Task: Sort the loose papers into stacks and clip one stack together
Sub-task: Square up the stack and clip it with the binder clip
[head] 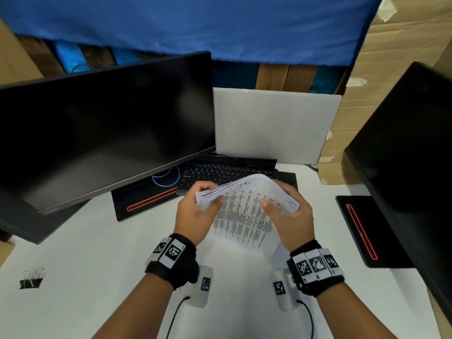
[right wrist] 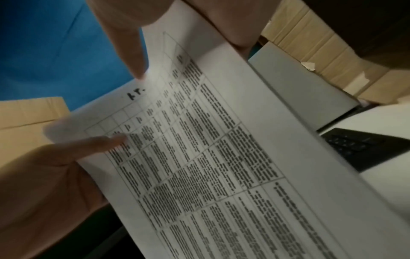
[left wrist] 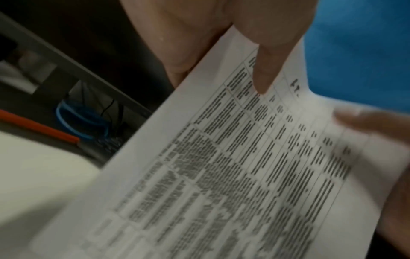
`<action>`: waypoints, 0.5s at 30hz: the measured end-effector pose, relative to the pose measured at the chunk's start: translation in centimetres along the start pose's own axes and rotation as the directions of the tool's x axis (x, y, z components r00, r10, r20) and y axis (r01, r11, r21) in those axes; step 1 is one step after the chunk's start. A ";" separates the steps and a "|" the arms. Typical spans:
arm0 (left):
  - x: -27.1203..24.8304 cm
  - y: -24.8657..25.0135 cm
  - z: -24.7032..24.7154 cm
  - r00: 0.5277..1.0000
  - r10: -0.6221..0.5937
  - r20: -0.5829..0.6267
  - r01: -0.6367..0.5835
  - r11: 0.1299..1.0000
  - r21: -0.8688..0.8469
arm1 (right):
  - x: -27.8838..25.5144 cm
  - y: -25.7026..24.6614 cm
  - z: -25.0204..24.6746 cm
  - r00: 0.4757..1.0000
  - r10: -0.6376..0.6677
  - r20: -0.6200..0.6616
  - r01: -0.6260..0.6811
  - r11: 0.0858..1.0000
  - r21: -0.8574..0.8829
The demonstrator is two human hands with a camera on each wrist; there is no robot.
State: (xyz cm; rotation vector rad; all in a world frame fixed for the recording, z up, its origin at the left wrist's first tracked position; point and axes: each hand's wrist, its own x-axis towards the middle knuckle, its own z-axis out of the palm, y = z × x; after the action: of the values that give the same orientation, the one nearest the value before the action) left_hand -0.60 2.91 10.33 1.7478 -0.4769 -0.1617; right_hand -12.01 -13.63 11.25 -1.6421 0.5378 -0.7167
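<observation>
Nearest, two bare forearms with black wristbands bearing black-and-white square markers, a white camera pod and black cable under each wrist, above a white desk top (head: 85, 277). Off to the near left on that desk, well apart from both hands, a black binder clip (head: 30, 280) with silver wire handles, lying untouched. Just beyond the wrists, a thick stack of white printed sheets (head: 244, 216) covered in ruled tables of dense black text, held up off the desk and arched, its top edges fanned and bowed over between the hands. Left hand (head: 195, 216) gripping the stack's left edge, thumb on the printed face toward the person, fingers curled round the back. Right hand (head: 288, 216) gripping the right edge the same way, thumb pressed on the front sheet, fingers wrapped behind. Confirmed in the left wrist view: thumb (left wrist: 264, 70) laid across the table print on the stack (left wrist: 244, 166), the other hand's thumb blurred at the far edge. Likewise in the right wrist view: thumb (right wrist: 124, 43) on the top margin of the stack (right wrist: 210, 149), the opposite thumb on the left side. Behind the paper, a black keyboard (head: 220, 172) on the desk. Left of that, a large dark monitor (head: 102, 133) tilted over a black stand base with a red outline. At the right, a second dark monitor (head: 411, 155) on a similar red-lined base. Farther back, a white upright board (head: 274, 126), brown cardboard panels (head: 403, 57), and a blue cloth (head: 195, 23) hanging across the top.
</observation>
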 end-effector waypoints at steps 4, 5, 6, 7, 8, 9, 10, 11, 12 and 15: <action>0.2 2.1 1.0 0.988 -0.027 -0.151 0.008 0.991 -0.131 | 0.3 -1.5 0.5 0.999 -0.009 -0.043 0.011 0.998 0.063; 0.3 2.6 1.0 0.982 -0.014 -0.188 -0.016 0.988 -0.156 | 0.3 -2.1 0.6 0.999 -0.026 -0.048 0.031 0.995 0.097; 0.4 3.1 1.0 0.975 -0.005 -0.222 -0.036 0.983 -0.179 | 0.3 -2.5 0.7 0.997 -0.046 -0.057 0.052 0.991 0.121; 0.3 3.5 1.1 0.968 -0.004 -0.253 -0.046 0.980 -0.195 | 0.1 -2.7 0.8 0.996 -0.058 -0.068 0.067 0.989 0.132; 0.1 3.7 1.2 0.959 -0.010 -0.283 -0.050 0.978 -0.202 | -0.1 -2.6 1.1 0.995 -0.059 -0.076 0.068 0.990 0.127; -0.2 3.7 1.3 0.951 -0.027 -0.307 -0.038 0.978 -0.204 | -0.4 -2.5 1.4 0.996 -0.036 -0.086 0.047 0.992 0.118; -0.6 3.7 1.5 0.944 -0.056 -0.325 -0.012 0.979 -0.203 | -0.6 -2.2 1.7 0.995 0.008 -0.100 0.004 0.994 0.114; -0.9 3.7 1.5 0.935 -0.096 -0.342 0.024 0.978 -0.209 | -0.8 -2.1 2.0 0.991 0.063 -0.118 -0.049 0.991 0.122; -1.0 3.7 1.5 0.924 -0.134 -0.359 0.054 0.973 -0.223 | -0.7 -2.0 2.3 0.985 0.107 -0.134 -0.089 0.987 0.136; -0.3 3.5 1.3 0.902 -0.205 -0.380 0.108 0.959 -0.262 | -0.1 -1.9 2.7 0.971 0.156 -0.181 -0.130 0.980 0.149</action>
State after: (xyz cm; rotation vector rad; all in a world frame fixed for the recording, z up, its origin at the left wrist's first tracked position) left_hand -2.17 1.27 13.33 1.5307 -0.0093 0.0317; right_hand -10.21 -11.35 12.83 -1.3999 0.7226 -0.7909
